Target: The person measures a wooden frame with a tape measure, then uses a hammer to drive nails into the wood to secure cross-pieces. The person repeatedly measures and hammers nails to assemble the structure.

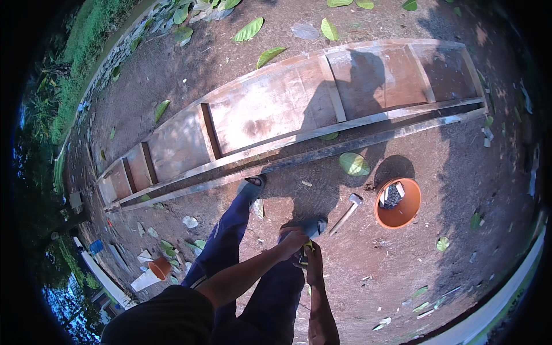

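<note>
My two hands are close together in front of my right knee, at the lower middle of the head view. Between them is a small yellow and black tape measure (306, 248), partly covered by fingers. My right hand (314, 265) is closed around its right side. From the left, my left hand (292, 241) reaches across with its fingers closed against the tape measure; what its fingertips grip is hidden. Beyond my feet lies a long wooden panel frame (276, 141) with crosspieces and plywood sheeting, my shadow falling over it.
A hammer (347, 213) with a wooden handle lies right of my right foot. Beside it stands an orange bucket (407, 214) with dark nails or scraps and pale pieces inside. Another orange bucket (160, 267) lies at the left among offcuts. Large leaves (353, 164) dot the dirt ground.
</note>
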`<state>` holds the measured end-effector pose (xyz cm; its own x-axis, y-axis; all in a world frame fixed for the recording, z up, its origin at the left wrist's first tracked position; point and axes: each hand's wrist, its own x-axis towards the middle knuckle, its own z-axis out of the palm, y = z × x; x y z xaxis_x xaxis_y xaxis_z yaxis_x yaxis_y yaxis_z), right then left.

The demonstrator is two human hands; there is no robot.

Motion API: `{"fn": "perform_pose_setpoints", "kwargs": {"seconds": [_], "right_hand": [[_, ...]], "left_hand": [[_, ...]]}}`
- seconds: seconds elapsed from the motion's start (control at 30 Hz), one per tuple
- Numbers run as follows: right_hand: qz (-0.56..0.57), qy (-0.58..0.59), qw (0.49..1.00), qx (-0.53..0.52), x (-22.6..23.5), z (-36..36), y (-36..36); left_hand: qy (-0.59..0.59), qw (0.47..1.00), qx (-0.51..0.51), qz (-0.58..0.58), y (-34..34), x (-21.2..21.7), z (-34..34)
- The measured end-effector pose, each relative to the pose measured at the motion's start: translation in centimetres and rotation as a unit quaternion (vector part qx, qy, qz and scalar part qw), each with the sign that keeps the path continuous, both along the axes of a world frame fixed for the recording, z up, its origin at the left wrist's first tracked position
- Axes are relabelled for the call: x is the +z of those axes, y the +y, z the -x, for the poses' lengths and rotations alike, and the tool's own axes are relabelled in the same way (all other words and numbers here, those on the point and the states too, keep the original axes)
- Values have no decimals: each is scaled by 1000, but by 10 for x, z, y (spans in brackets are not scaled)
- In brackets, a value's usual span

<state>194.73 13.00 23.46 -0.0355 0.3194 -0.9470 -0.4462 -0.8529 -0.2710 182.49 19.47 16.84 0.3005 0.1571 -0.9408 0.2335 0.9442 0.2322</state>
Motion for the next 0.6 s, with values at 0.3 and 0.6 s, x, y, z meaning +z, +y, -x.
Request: {"fn": "perform_pose_setpoints", "kwargs": {"seconds": [0.3, 0.6], "right_hand": [[-78, -103, 979, 156, -2, 64, -13], [225, -10, 941, 254, 72, 153, 62]], "left_hand": [[-146, 964, -219, 32, 27, -8, 96], [0, 998, -57, -26, 219, -37, 240]]}}
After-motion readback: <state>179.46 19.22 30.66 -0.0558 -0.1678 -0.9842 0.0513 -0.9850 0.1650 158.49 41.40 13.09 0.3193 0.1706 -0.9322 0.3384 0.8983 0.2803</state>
